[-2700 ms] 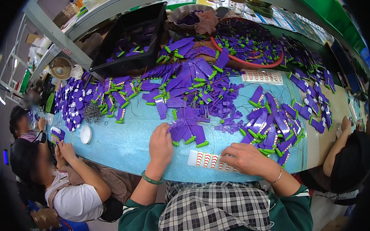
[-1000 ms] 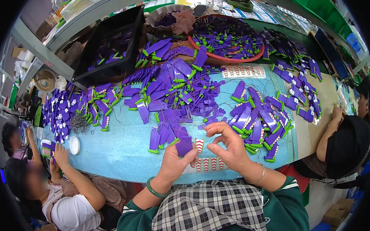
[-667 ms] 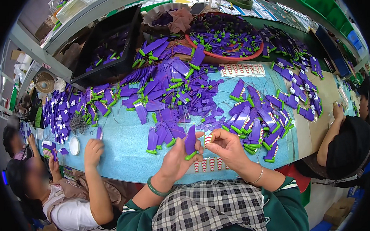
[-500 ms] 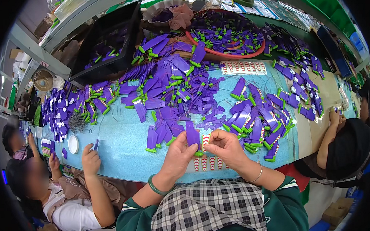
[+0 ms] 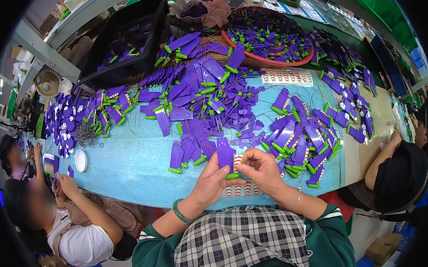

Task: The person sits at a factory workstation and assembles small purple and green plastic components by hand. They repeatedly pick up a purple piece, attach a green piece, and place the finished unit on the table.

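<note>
My left hand (image 5: 208,182) is closed on a flat purple plastic piece (image 5: 225,153) with a bright green end toward me. At its right edge is a red-and-white striped sticker (image 5: 238,160), pinched by the thumb and fingers of my right hand (image 5: 263,173). Whether the sticker is fully stuck down I cannot tell. Below my hands, partly covered by them, lies a sheet of striped stickers (image 5: 247,188) at the table's near edge. Just beyond my left hand are several loose purple-and-green pieces (image 5: 190,146).
A large heap of purple parts (image 5: 197,89) fills the table's middle. Striped pieces (image 5: 305,134) pile up at right, below another sticker sheet (image 5: 287,77). Farther back stand a black bin (image 5: 90,80) and a red-rimmed basket (image 5: 287,63). Co-workers sit at both sides; a white lid (image 5: 81,161) lies left.
My hands stay on the same piece and sticker, with only slight finger movement. The co-worker at left has drawn a raised hand back from the table. The whole view has shifted a little.
</note>
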Demonstrator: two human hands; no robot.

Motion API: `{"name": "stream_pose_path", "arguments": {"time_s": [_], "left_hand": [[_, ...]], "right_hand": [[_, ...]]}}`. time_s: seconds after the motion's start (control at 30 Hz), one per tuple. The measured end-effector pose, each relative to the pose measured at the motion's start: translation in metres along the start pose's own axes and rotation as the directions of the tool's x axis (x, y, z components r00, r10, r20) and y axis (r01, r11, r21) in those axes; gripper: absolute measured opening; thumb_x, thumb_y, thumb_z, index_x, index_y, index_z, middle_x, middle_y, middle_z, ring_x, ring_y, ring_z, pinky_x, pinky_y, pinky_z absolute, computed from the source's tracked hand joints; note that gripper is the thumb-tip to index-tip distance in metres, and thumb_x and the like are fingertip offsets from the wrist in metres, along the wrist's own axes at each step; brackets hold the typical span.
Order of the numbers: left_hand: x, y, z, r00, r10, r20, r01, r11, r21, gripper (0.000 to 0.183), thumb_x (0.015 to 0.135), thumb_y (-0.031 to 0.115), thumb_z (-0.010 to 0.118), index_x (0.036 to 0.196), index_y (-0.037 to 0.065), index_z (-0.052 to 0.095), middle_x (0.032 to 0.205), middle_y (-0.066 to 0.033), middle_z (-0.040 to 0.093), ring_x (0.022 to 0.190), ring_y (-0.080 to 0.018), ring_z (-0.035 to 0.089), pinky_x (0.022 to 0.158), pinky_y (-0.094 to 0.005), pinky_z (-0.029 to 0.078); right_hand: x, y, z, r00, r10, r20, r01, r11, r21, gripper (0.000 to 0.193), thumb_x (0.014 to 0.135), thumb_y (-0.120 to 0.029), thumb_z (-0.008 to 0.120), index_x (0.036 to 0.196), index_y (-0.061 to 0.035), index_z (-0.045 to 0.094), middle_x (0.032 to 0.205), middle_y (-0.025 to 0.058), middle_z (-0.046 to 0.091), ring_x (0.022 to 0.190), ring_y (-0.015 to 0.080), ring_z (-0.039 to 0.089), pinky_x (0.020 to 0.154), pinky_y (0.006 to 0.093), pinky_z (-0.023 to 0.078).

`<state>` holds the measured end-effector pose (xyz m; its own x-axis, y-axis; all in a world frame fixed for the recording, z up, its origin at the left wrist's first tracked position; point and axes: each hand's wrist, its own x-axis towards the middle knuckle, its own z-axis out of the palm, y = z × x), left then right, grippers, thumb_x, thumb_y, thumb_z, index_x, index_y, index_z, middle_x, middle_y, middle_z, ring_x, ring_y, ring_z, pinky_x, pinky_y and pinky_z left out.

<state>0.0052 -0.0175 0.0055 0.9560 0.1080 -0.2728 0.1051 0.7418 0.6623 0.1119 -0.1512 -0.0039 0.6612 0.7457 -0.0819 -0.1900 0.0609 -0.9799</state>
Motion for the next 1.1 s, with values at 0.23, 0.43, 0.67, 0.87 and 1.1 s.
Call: {"name": "stream_pose_path", "arguments": {"time_s": [0.23, 0.43, 0.67, 0.87, 1.1], "left_hand": [[0.0, -0.001, -0.003, 1.0, -0.006, 0.025, 0.006, 1.0, -0.006, 0.043, 0.094, 0.005, 0.04, 0.136, 0.009, 0.031, 0.124, -0.01, 0.051, 0.112, -0.0212, 0.056, 0.089, -0.043, 0.055], [0.0, -0.003, -0.006, 0.999, -0.002, 0.048, 0.0, 1.0, 0.031, 0.045, 0.09, -0.002, 0.042, 0.133, 0.008, 0.033, 0.124, -0.0102, 0.05, 0.111, -0.0206, 0.056, 0.088, -0.0411, 0.055], [-0.001, -0.004, 0.002, 0.998, 0.067, 0.021, -0.07, 0.934, 0.351, 0.03, 0.093, 0.003, 0.053, 0.121, 0.004, 0.042, 0.117, -0.008, 0.053, 0.104, -0.0169, 0.058, 0.083, -0.0342, 0.058], [-0.006, -0.007, 0.001, 0.981, 0.146, 0.125, -0.189, 0.837, 0.513, 0.025, 0.096, 0.011, 0.051, 0.118, 0.003, 0.045, 0.113, -0.0079, 0.054, 0.099, -0.0174, 0.059, 0.078, -0.0357, 0.057], [-0.001, -0.009, -0.002, 0.977, -0.092, 0.193, 0.091, 0.996, 0.016, 0.035, 0.101, 0.034, 0.036, 0.105, 0.003, 0.051, 0.084, -0.0089, 0.057, 0.072, -0.0163, 0.057, 0.055, -0.0299, 0.047]], "right_hand": [[0.001, 0.005, 0.001, 0.996, -0.089, -0.023, 0.084, 0.984, -0.154, 0.013, 0.08, -0.007, 0.071, 0.081, -0.0019, 0.059, 0.074, -0.0005, 0.058, 0.065, 0.0056, 0.052, 0.06, 0.0222, 0.044], [0.0, 0.005, 0.001, 0.992, -0.119, -0.033, 0.11, 0.974, -0.197, 0.014, 0.079, -0.007, 0.072, 0.079, -0.0018, 0.059, 0.074, 0.001, 0.059, 0.064, 0.0069, 0.053, 0.059, 0.0237, 0.044], [-0.001, 0.0, -0.004, 0.966, -0.257, -0.01, 0.24, 0.916, -0.321, 0.016, 0.077, -0.01, 0.074, 0.075, -0.0023, 0.06, 0.069, 0.0047, 0.06, 0.063, 0.0141, 0.055, 0.057, 0.0287, 0.043], [0.0, -0.009, -0.006, 0.825, -0.549, 0.134, 0.5, 0.601, -0.623, 0.02, 0.075, -0.015, 0.075, 0.077, -0.0032, 0.059, 0.076, 0.0081, 0.062, 0.068, 0.0218, 0.058, 0.058, 0.0319, 0.044], [0.008, -0.014, -0.005, 0.973, -0.102, 0.205, 0.171, 0.92, -0.353, 0.051, 0.069, -0.03, 0.079, 0.106, -0.0016, 0.059, 0.102, 0.0128, 0.06, 0.093, 0.0256, 0.06, 0.075, 0.0327, 0.05]]}}
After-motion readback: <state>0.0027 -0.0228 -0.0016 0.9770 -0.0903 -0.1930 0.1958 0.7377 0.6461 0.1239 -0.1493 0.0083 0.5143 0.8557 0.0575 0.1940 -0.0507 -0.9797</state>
